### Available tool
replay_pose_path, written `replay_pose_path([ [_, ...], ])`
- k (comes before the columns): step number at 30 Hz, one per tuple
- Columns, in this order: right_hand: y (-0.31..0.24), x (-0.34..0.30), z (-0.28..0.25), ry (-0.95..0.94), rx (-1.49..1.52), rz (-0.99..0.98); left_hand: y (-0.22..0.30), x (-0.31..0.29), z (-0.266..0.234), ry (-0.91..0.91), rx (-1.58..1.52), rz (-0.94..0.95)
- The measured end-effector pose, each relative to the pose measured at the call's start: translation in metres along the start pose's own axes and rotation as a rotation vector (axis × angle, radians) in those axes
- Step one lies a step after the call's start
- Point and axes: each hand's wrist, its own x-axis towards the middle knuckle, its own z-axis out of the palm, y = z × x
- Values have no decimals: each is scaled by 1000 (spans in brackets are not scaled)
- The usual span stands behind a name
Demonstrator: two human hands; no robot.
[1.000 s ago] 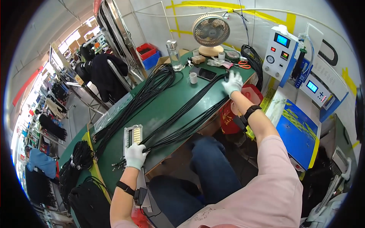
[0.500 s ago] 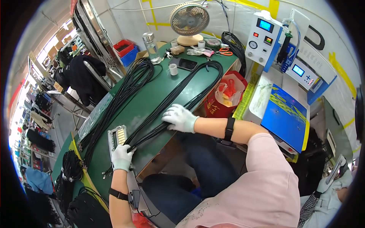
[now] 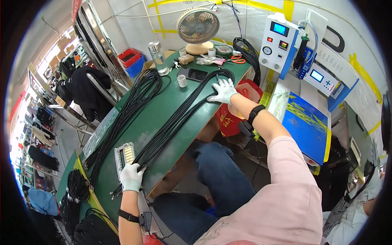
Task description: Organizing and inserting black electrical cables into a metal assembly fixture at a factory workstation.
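A long bundle of black cables [image 3: 175, 112] stretches over the green table [image 3: 141, 120], doubled back in a loop at its far right end. My left hand [image 3: 132, 177], in a white glove, is closed round the near end of this bundle. Small metal-tipped cable ends [image 3: 116, 192] stick out beside it. My right hand [image 3: 223, 91], gloved too, lies on the bundle near the loop with its fingers spread. Just beyond my left hand sits a metal tray with pale strips [image 3: 125, 155]. Another black cable bundle [image 3: 122, 118] lies to the left.
Toward the back stand a fan [image 3: 198, 25], a glass bottle [image 3: 158, 58], a phone [image 3: 192, 74], a white roll [image 3: 182, 81] and orange-handled scissors [image 3: 237, 60]. A red bag [image 3: 229, 122] is beside the table's right edge. Farther right stands a machine with a blue plate [image 3: 304, 130].
My right hand has moved away from me and to the right along the cables, its fingers spreading. The bundle lies straighter. My left hand stays almost in place.
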Motion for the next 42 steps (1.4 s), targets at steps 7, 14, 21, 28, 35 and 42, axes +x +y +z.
replay_pose_path([
  [7,-7,28,2,-10,70,-13,5,4,3,39,27,29],
  [14,-35,-6,3,328,152,-47,-11,1,13,143,-27,131],
  [21,-173,-73,-11,473,590,-823,15,20,6,29,51,132],
  [28,-286,-92,39,441,399,-965,24,31,9,21,120,202],
  [35,-289,-88,39,424,402,-940,8,29,2,81,109,238],
  [42,-286,-83,44,355,361,-918,-14,-6,-15,183,210,199],
])
